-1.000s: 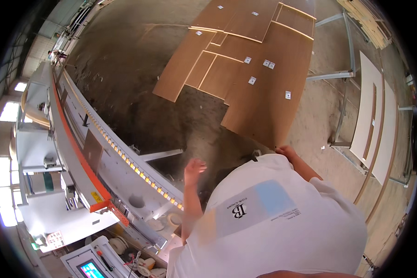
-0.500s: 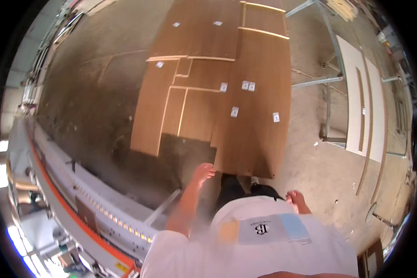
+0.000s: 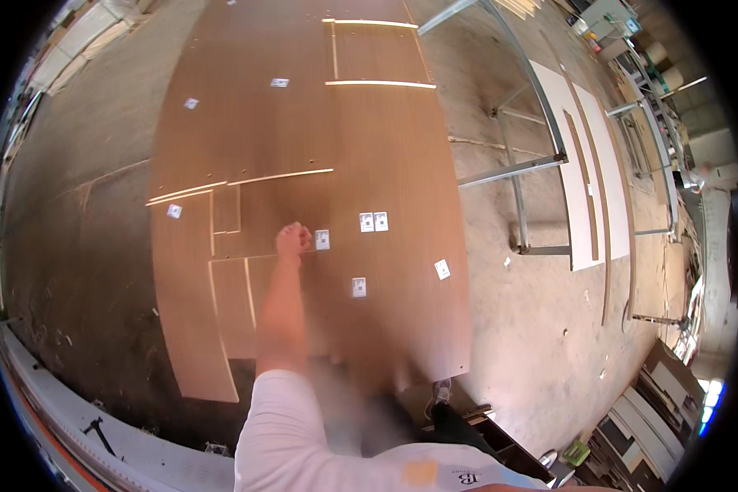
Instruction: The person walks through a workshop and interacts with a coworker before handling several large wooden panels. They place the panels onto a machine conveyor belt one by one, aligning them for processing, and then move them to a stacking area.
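My left arm reaches forward, and my left hand (image 3: 295,238) is over brown wood-grain panels (image 3: 398,156). Its fingers are loosely curled with nothing visible in them. Whether it touches the panel below I cannot tell. Closest to the fingers is a small white label (image 3: 322,239) on the panel. More labels lie about, among them a side-by-side pair (image 3: 374,222) and one near the right edge (image 3: 443,269). Pale edges of smaller pieces (image 3: 280,176) show across the panels. My right hand is out of sight.
On the right a metal frame (image 3: 512,170) stands beside a white panel (image 3: 582,180) with long narrow strips on it. A long grey machine with an orange edge (image 3: 131,455) runs along the lower left. Stacked boards (image 3: 644,426) and a green object (image 3: 576,453) are at the lower right.
My left hand has come forward from beside the panels' near edge to over them. My right hand has left the view. The view has turned, with the panels larger and further left.
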A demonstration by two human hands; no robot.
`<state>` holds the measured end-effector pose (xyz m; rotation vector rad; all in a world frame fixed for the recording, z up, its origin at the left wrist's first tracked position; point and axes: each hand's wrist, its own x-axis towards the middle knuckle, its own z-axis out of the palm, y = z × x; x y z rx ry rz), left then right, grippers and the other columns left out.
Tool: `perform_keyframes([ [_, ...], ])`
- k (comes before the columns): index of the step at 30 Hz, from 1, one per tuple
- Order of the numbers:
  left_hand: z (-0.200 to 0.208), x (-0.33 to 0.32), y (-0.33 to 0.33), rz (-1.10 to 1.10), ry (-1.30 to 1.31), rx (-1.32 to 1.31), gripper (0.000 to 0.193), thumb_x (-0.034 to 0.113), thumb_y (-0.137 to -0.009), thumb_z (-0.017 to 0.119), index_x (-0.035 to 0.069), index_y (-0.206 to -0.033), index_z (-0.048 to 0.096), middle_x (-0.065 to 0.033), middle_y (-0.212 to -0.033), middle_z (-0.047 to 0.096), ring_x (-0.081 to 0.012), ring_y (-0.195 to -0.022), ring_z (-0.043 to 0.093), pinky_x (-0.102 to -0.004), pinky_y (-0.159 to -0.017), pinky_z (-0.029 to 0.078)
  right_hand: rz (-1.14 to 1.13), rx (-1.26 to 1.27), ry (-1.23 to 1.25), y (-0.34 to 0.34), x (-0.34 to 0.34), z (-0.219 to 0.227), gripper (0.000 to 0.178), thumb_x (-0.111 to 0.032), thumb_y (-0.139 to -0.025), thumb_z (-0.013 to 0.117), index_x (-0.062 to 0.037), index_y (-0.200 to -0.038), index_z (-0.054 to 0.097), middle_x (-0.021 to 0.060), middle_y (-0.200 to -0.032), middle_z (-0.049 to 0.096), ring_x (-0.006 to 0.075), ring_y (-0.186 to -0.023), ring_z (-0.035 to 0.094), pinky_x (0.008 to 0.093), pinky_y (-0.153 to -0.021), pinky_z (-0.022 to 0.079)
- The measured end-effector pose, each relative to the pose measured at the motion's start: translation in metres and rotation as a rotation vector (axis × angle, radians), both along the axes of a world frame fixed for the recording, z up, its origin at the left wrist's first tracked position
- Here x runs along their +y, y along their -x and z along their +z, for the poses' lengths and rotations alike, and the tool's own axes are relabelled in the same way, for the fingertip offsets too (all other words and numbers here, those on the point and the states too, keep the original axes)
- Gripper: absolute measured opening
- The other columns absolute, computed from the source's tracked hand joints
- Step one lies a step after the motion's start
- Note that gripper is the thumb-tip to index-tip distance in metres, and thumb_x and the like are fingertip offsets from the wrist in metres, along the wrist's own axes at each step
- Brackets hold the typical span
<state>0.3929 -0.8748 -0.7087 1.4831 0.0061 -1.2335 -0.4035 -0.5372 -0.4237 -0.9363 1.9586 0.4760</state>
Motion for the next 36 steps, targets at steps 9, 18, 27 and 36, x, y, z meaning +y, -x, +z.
perform_keyframes([
  [9, -0.037, -0.152, -0.073, 0.423, 0.199, 0.151, 0.034, 0.031, -0.102, 0.067, 0.001, -0.111, 0.055, -0.0108, -0.110, 0.066, -0.0231, -0.088, 0.069, -0.0381, -0.082, 0.061, -0.105, 0.070, -0.025, -0.022, -0.001, 0.018, 0.028, -0.033, -0.091, 0.056, -0.0114, -0.083, 0.071, 0.0141, -0.087, 0.072, 0.0366, -0.087, 0.068, 0.0513, -0.076, 0.053],
  [18, -0.052, -0.127, -0.039, 0.455, 0.199, 0.093, 0.024, 0.013, -0.097, 0.071, 0.000, -0.105, 0.053, -0.0098, -0.094, 0.063, -0.0236, -0.078, 0.067, -0.0379, -0.068, 0.064, -0.084, 0.074, -0.028, -0.011, -0.011, 0.017, 0.030, -0.035, -0.093, 0.055, -0.0113, -0.084, 0.071, 0.0141, -0.087, 0.072, 0.0358, -0.086, 0.069, 0.0500, -0.074, 0.053],
  [27, 0.023, 0.114, 0.174, 0.488, -0.007, 0.196, 0.023, 0.017, -0.099, 0.069, 0.003, -0.107, 0.052, -0.0060, -0.099, 0.061, -0.0178, -0.079, 0.062, -0.0339, -0.064, 0.060, 0.069, -0.028, -0.012, 0.022, -0.026, -0.028, 0.033, -0.038, -0.094, 0.055, -0.0111, -0.085, 0.072, 0.0142, -0.088, 0.073, 0.0351, -0.085, 0.070, 0.0486, -0.073, 0.054],
  [36, 0.130, 0.420, 0.341, 0.492, -0.256, 0.192, 0.029, 0.018, -0.098, 0.070, 0.002, -0.117, 0.055, -0.0082, -0.105, 0.061, -0.0172, -0.085, 0.061, -0.0329, -0.068, 0.057, 0.931, -0.205, 0.077, 0.088, -0.151, -0.205, 0.031, -0.038, -0.097, 0.058, -0.0116, -0.089, 0.073, 0.0099, -0.082, 0.072, 0.0283, -0.077, 0.070, 0.0443, -0.067, 0.055],
])
